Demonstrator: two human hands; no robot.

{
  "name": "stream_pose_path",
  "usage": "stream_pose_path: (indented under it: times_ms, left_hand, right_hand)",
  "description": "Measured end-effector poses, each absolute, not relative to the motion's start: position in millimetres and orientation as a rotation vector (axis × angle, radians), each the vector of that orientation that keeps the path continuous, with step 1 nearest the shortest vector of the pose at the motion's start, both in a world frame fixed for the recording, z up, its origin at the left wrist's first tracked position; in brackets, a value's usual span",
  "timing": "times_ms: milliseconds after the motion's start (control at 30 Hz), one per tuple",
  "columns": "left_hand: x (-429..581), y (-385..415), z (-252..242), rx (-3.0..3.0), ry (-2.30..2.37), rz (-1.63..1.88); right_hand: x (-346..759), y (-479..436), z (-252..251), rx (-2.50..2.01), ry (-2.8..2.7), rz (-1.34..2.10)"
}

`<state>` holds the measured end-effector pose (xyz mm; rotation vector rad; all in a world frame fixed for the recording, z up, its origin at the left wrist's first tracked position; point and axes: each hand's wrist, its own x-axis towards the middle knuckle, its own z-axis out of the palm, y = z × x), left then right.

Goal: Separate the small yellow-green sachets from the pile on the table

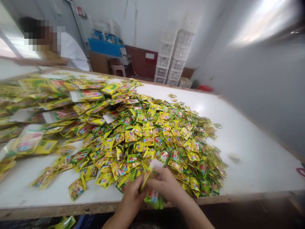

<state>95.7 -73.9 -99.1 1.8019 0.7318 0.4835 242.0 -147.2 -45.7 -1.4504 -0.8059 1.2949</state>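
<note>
So I'm at this big white table with a wooden rim point(250, 152), and most of its middle is buried under a heap of small yellow-green foil sachets point(152, 133). Longer yellow-green packs on white cards point(59, 105) are piled to the left. Stacked white plastic crates point(172, 60) stand at the far wall, and a co-worker in a white shirt point(71, 51) is far left. At the near edge, my left hand point(130, 198) and right hand point(166, 184) both pinch one strip of yellow-green sachets with a white top point(152, 194), fingers curled tight.
</note>
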Motion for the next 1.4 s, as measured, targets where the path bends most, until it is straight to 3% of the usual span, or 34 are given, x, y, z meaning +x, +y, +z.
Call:
stream_pose_path:
  times_ms: [167, 400, 600, 700, 833, 967, 1133, 1400]
  left_hand:
    - [89.6, -77.3, -94.6, 1.695, 0.553, 0.384]
    - [90.5, -69.7, -101.0, 1.786, 0.626, 0.395]
    - [103.5, -78.8, -100.8, 1.639, 0.714, 0.553]
    - [104.8, -79.5, -98.5, 1.522, 0.803, 0.440]
    - [101.4, -80.1, -98.5, 1.337, 0.776, 0.273]
    - [101.6, -85.4, -94.3, 1.402, 0.737, 0.252]
    - [103.0, -86.9, -89.2, 1.512, 0.794, 0.314]
    - [106.0, -89.0, -97.5, 1.492, 0.846, 0.396]
  right_hand:
    - [252.2, -152.4, -31.0, -1.357, -0.875, 1.610]
    - [253.2, -147.7, -39.5, -1.659, -1.164, 1.331]
    - [240.4, -141.8, -30.4, -1.550, -1.111, 1.280]
    - [248.0, -150.7, -11.2, -1.623, -1.110, 0.970]
    - [258.9, -154.3, -1.9, -1.716, -1.051, 0.249]
    - [255.5, -143.2, -25.0, -1.636, -1.331, -0.001]
    - [252.8, -137.1, -45.9, -1.603, -1.496, 0.097]
    - [258.0, -135.3, -33.2, -1.750, -1.560, 0.362]
